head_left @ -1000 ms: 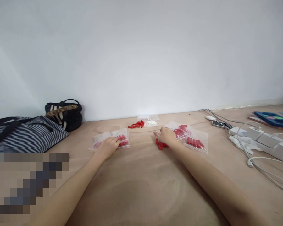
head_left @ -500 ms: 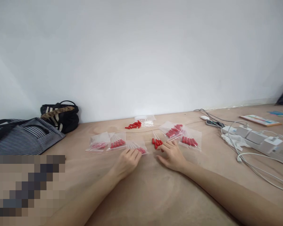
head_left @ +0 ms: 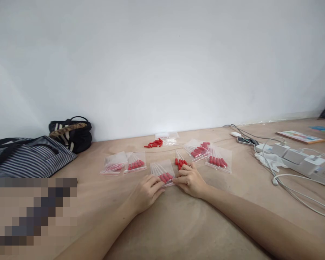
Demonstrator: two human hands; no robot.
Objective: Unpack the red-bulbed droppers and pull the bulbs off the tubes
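Nearest, at the bottom centre of the frame, is a stretch of wooden worktop [head_left: 178, 231]. Just beyond it, the left hand [head_left: 147, 189] has its fingertips on the lower left corner of a clear plastic bag [head_left: 160, 168], and the right hand [head_left: 191, 181] touches the lower right corner. Each grip has its digits bent and drawn in (whether either truly pinches the film, I cannot tell). The bag lies flat just below the middle of the frame, red ends towards the person, pale shafts fanning away.

It should be light and limp, the film slick and quick to crease, the thin shafts perhaps easy to bend. The near edge, at its two corners, looks the best place to take hold, leaving the shafts unpressed.

Beside the right fingers lie loose red-ended sticks [head_left: 179, 161]. Further up, filled bags flank the centre: a left pair [head_left: 135, 163] and a right pair [head_left: 218, 159]. Farthest, below the white wall [head_left: 162, 68], small red tubes [head_left: 154, 144] sit by clear packaging [head_left: 170, 140].
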